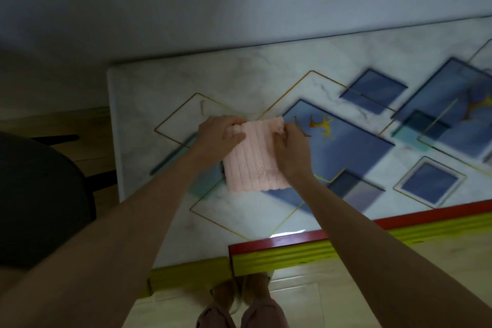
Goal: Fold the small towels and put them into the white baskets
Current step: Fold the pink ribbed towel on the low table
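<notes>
Folding the ribbed pink towel (254, 157) on the marble-patterned table (149, 93)

Left hand (221, 136) and right hand (292, 152) pinch its far corners; uneven pull risks a crooked fold.

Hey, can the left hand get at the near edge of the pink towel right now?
Probably yes. The left hand grips the pink towel at its far left corner, and nothing lies on the table beside the hanging near edge.

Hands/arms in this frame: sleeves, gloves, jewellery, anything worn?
Nothing worn that shows. The left hand and right hand are bare: no gloves, rings or watch visible. Both forearms are bare right to the frame's edge, with no sleeve in view. The picture is dim and a little blurred.
</notes>
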Available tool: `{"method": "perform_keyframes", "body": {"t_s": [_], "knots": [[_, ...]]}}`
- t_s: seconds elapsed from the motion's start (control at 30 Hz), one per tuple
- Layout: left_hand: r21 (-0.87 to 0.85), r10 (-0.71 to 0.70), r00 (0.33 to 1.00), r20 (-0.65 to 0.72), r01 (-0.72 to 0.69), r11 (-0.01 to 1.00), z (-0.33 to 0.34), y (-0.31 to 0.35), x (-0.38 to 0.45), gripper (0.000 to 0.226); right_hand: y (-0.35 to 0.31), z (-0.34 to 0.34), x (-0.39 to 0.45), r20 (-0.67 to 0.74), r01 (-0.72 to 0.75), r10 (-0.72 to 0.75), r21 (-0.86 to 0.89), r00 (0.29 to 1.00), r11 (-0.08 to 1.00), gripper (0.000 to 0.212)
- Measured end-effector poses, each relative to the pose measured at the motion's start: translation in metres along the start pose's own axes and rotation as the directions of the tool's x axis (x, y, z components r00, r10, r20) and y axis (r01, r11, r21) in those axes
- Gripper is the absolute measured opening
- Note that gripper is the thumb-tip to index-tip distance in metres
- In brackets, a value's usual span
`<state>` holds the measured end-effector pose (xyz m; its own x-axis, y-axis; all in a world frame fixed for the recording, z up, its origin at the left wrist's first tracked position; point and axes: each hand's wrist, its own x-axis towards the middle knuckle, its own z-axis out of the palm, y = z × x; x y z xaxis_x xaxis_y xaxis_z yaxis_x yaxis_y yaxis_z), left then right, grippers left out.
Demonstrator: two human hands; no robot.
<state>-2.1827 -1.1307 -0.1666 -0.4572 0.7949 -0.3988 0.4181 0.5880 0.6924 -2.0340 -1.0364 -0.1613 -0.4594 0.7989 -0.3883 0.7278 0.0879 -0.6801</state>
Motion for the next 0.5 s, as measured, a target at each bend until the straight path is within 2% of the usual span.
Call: {"method": "perform_keyframes", "body": {"t_s": [0.07,0.1,0.13,0.23,0.37,0.5], "knots": [[-0.004,0.051,0.998,0.047,-0.051,0.999,-0.006,0.0,0.008,0.039,-0.003,-0.004,0.001,0.106,0.076,-0.093,0.149,0.99,0.986,0.024],[-0.013,0.094,0.994,0.06,-0.093,0.996,-0.008,0.0,0.011,0.04,-0.003,-0.007,0.001,0.161,0.062,-0.098,0.214,0.982,0.975,0.02],[-0.026,0.131,0.988,0.076,-0.13,0.991,-0.009,-0.001,0.012,0.039,-0.003,-0.009,0.001,0.215,0.022,-0.084,0.275,0.973,0.961,0.015],[-0.098,0.154,0.978,0.14,-0.141,0.985,-0.014,-0.005,0.013,0.032,-0.001,-0.015,-0.002,0.338,-0.121,-0.037,0.432,0.94,0.894,0.021],[-0.26,0.095,0.973,0.21,-0.038,0.965,-0.026,-0.008,0.012,0.023,0.001,-0.016,-0.004,0.372,-0.216,0.035,0.457,0.928,0.863,0.024],[-0.273,0.255,0.922,0.291,-0.176,0.946,-0.029,0.004,0.016,0.047,-0.006,-0.017,-0.003,0.492,-0.309,0.015,0.523,0.871,0.794,0.02]]}}
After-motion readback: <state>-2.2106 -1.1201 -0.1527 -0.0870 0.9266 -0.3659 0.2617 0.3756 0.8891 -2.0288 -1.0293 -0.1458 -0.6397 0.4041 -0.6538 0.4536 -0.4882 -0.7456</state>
